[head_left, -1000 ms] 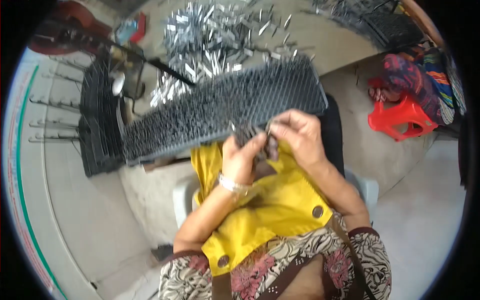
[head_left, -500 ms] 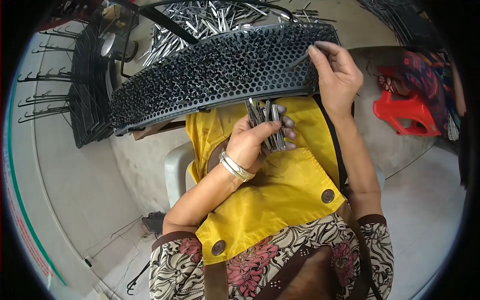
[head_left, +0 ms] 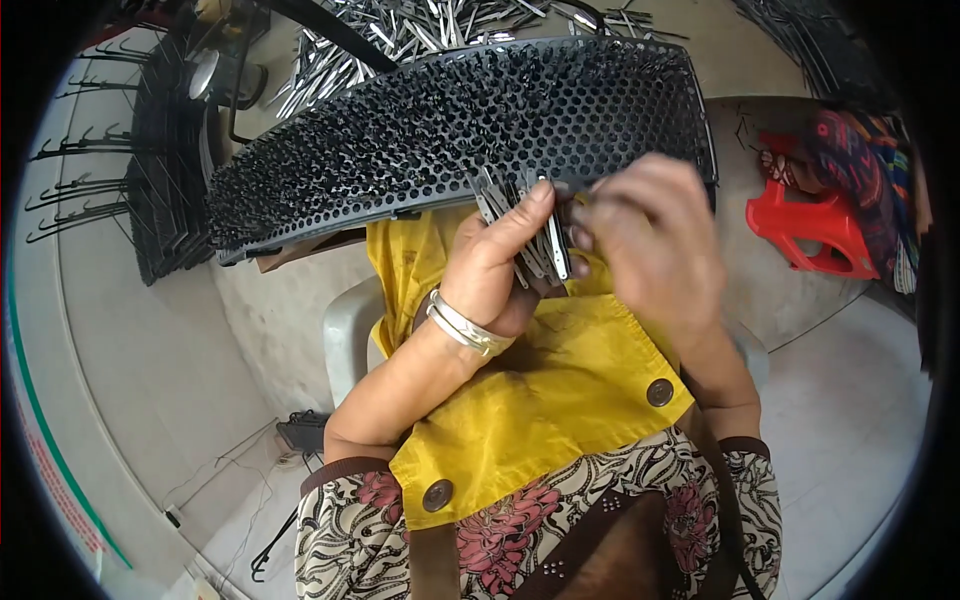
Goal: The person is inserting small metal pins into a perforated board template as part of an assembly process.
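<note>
My left hand [head_left: 490,250] is closed around a bundle of thin, flat metal strips [head_left: 558,245], its thumb pressed across them. Just to the right of the bundle, my right hand [head_left: 655,235] is smeared by motion, its fingertips close to the strips; whether it holds one is hidden by the blur. Beyond both hands stretches a long, dark perforated panel [head_left: 650,115]. Small dark pieces [head_left: 380,140] stand densely in its left and middle holes, while bare round holes show toward the right end. A yellow apron [head_left: 540,385] covers my lap.
Behind the panel lies a heap of loose metal strips [head_left: 430,28], with a dark bar [head_left: 335,35] slanting over it. Dark panels with hooked wires [head_left: 165,180] stand at the left. A metal cup [head_left: 205,75] is near them. A red plastic stool [head_left: 810,235] stands at the right.
My right hand has moved from the panel's right end down toward the bundle. My left hand has risen slightly, and the strips in it are tilted differently.
</note>
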The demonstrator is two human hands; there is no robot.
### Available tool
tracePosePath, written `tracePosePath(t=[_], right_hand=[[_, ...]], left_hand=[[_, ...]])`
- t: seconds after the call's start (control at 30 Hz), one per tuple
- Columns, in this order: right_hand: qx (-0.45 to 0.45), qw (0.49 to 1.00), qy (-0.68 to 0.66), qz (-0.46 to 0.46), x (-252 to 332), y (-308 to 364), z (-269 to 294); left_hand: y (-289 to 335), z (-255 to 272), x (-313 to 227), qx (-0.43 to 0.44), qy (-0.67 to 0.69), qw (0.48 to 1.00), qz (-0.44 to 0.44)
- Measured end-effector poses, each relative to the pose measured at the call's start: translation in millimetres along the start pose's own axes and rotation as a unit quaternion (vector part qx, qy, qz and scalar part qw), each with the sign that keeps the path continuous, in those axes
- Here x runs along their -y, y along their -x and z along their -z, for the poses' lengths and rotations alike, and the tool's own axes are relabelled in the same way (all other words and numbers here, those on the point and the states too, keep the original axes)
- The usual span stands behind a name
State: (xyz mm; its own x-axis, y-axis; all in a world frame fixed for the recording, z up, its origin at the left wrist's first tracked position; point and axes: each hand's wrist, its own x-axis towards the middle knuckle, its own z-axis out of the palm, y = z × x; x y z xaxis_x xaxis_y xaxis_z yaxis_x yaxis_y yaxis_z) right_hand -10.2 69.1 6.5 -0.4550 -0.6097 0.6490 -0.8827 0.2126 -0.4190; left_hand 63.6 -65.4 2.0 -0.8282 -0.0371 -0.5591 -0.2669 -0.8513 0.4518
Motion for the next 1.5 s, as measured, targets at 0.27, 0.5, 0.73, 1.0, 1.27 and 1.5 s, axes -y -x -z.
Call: tracePosePath(t=[0.27,0.5,0.73,1.0,1.27,1.5], right_hand=[[-0.035,0.990,-0.120,0.072,2,7,-26],[-0.068,0.856,-0.356,-0.368,-3,1,-24],[-0.013,0.819,-0.393,-0.418,-14,3,-15],[-0.229,0.944,-0.087,-0.223,-65,-25,-26],[-0.178,0.980,0.071,0.057,-93,-38,-47],[-0.031,0.992,0.108,0.065,-84,-32,-48]], left_hand=[[-5,11,-10,-0.013,-0.027,0.999,-0.029],[-3,9,-3,0.023,-0.122,0.992,-0.035],[-7,12,5,-0.016,-0.098,0.995,-0.020],[-4,7,7,-0.014,-0.079,0.997,0.019],[-2,7,8,-0.022,-0.083,0.995,0.051],[-4,8,8,-0.008,-0.084,0.996,0.027]])
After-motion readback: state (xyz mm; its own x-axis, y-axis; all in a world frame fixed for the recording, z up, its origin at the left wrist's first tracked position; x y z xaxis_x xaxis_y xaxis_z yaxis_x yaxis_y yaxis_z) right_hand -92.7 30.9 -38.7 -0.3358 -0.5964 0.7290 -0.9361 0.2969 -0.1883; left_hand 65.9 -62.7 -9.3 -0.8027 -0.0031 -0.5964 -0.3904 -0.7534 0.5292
